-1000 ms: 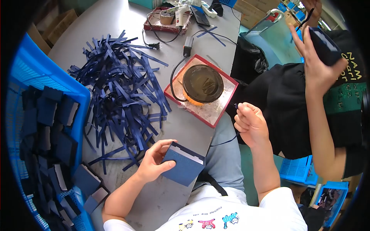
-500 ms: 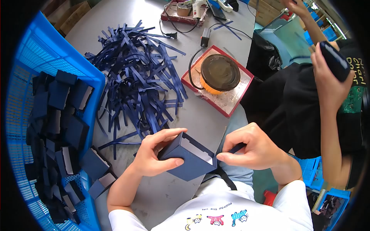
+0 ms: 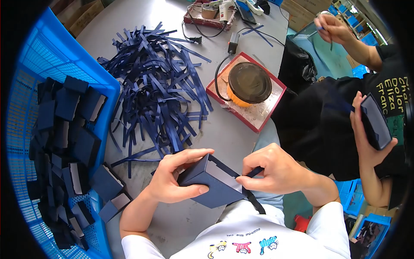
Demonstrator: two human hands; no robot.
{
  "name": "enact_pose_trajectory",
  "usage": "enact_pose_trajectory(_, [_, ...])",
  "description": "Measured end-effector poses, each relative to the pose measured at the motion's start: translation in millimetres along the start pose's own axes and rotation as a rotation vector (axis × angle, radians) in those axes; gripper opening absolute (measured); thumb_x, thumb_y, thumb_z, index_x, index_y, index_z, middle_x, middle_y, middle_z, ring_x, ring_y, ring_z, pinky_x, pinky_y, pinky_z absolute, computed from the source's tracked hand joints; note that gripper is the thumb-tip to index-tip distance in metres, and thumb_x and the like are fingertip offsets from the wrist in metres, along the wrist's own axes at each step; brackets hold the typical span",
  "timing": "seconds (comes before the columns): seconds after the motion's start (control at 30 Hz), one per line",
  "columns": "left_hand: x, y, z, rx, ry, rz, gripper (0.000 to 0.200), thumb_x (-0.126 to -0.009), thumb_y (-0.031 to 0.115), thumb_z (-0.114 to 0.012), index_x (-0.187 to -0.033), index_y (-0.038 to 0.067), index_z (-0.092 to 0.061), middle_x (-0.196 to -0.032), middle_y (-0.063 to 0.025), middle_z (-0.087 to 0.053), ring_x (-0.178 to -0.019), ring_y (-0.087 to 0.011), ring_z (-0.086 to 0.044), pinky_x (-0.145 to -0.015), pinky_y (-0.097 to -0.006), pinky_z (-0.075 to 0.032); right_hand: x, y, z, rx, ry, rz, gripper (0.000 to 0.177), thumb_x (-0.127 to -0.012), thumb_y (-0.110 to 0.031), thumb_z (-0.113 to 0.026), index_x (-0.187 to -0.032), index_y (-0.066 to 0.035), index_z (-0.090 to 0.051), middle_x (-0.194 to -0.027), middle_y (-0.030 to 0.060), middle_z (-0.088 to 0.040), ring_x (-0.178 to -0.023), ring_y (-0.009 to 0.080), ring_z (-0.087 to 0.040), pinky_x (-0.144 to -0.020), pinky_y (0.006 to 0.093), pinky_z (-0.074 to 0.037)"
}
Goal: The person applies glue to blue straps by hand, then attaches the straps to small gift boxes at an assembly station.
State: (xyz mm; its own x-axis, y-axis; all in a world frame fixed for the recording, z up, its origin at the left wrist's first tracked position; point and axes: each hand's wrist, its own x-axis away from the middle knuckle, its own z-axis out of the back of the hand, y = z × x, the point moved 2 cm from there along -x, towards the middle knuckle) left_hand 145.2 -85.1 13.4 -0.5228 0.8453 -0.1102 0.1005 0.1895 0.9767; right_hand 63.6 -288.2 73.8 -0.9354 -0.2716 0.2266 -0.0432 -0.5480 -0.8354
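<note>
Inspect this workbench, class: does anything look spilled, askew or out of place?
Two blue strips lie crossed away from the tangled heap, so they look strayed. The red tray is patchy and stained inside, perhaps from residue. No damage stands out.

A small red tray sits at the far end of the table, with a white tool at it and a phone nearby. A black plug lies on the tabletop. Past the table's edge is a black bag. A co-worker in black clothes holds an open dark case in one hand, the other raised. Below, near the floor, are a blue basket, a blue bin of small dark pieces and something red. Cartons stand behind the table.
</note>
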Motion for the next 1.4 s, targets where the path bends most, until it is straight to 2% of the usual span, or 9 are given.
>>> enact_pose_trajectory(0.53, [0.7,-8.4,-1.0,0.064,0.027,0.04,0.061,-0.065,0.004,-0.072,-0.121,-0.006,-0.048,-0.1,-0.0141,-0.06,-0.09,-0.0161,-0.06,-0.082,-0.0267,-0.046,-2.1,3.1,-4.8,0.354,0.176,0.133,0.014,-0.068,-0.013,-0.069,-0.062,-0.005,-0.059,-0.055,0.005,-0.056,-0.045,0.0177,-0.055,-0.039,0.0256,-0.039])
enact_pose_trajectory(0.67, [-2.0,-17.7,0.5,0.152,0.028,0.159,0.061,-0.069,0.006,-0.072,-0.123,-0.005,-0.046,-0.102,-0.0156,-0.06,-0.092,-0.0156,-0.059,-0.083,-0.0266,-0.046,0.8,9.5,5.5,0.38,0.177,0.142,0.02,-0.068,-0.02,-0.074,-0.076,-0.007,-0.062,-0.077,0.0043,-0.061,-0.074,0.0177,-0.059,-0.065,0.0299,-0.045])
enact_pose_trajectory(0.73, [-2.3,-20.4,1.6,0.176,0.038,0.133,0.061,-0.07,0.007,-0.072,-0.123,-0.005,-0.045,-0.103,-0.0155,-0.06,-0.093,-0.0154,-0.059,-0.083,-0.0266,-0.045,7.9,24.9,17.3,0.009,0.478,0.313,0.022,-0.074,-0.022,-0.07,-0.086,-0.004,-0.062,-0.082,0.0058,-0.056,-0.078,0.0155,-0.053,-0.069,0.0291,-0.04])
enact_pose_trajectory(0.8, [-1.4,-22.7,1.2,0.207,0.059,0.109,0.06,-0.071,0.008,-0.071,-0.124,-0.005,-0.044,-0.104,-0.0154,-0.06,-0.093,-0.0152,-0.058,-0.083,-0.0265,-0.045,29.8,36.2,21.9,-0.281,0.662,0.133,0.009,-0.079,-0.01,-0.062,-0.075,-0.002,-0.064,-0.074,0.0041,-0.058,-0.068,0.0094,-0.052,-0.061,0.0224,-0.039])
enact_pose_trajectory(0.93, [-4.7,-25.5,0.6,0.214,0.071,0.105,0.06,-0.072,0.008,-0.072,-0.124,-0.004,-0.044,-0.104,-0.0152,-0.06,-0.094,-0.0154,-0.058,-0.084,-0.0264,-0.044,36.0,64.3,-23.2,-0.559,0.331,-0.001,0.023,-0.085,-0.018,-0.057,-0.078,0.002,-0.067,-0.056,-0.0005,-0.046,-0.052,0.0051,-0.04,-0.047,0.0219,-0.029])
enact_pose_trajectory(1.0, [-5.2,-27.9,-2.7,0.216,0.062,0.112,0.06,-0.072,0.007,-0.071,-0.124,-0.004,-0.044,-0.105,-0.0149,-0.06,-0.094,-0.0154,-0.058,-0.085,-0.0263,-0.044,28.0,61.8,-44.3,-0.86,0.24,-0.419,0.024,-0.086,-0.019,-0.059,-0.088,0.004,-0.064,-0.055,-0.0026,-0.043,-0.053,0.0047,-0.04,-0.047,0.0208,-0.029])
enact_pose_trajectory(1.1, [-3.9,-35.0,-5.8,0.203,0.053,0.171,0.061,-0.071,0.007,-0.071,-0.125,-0.003,-0.044,-0.105,-0.0131,-0.06,-0.094,-0.0141,-0.057,-0.085,-0.0257,-0.043,17.2,65.2,-43.7,-1.344,0.44,-0.325,0.02,-0.086,-0.016,-0.059,-0.088,0.003,-0.062,-0.053,-0.0048,-0.039,-0.049,0.0044,-0.035,-0.047,0.0192,-0.029])
enact_pose_trajectory(1.33, [-7.0,-51.4,1.9,0.145,0.091,0.27,0.059,-0.072,0.006,-0.07,-0.124,-0.003,-0.044,-0.104,-0.0108,-0.06,-0.093,-0.0125,-0.056,-0.084,-0.0252,-0.044,30.0,82.7,11.6,-1.015,0.987,-0.079,0.025,-0.09,-0.021,-0.055,-0.092,0.002,-0.063,-0.053,-0.0062,-0.036,-0.049,0.0031,-0.03,-0.048,0.0191,-0.025])
enact_pose_trajectory(1.4, [-7.4,-56.1,3.2,0.112,0.09,0.28,0.058,-0.072,0.005,-0.07,-0.123,-0.003,-0.045,-0.103,-0.0107,-0.06,-0.092,-0.0122,-0.056,-0.083,-0.0247,-0.044,31.5,91.1,17.4,-1.038,1.096,-0.008,0.023,-0.091,-0.021,-0.053,-0.094,0.0,-0.062,-0.069,-0.0018,-0.052,-0.06,0.0041,-0.042,-0.058,0.0197,-0.036])
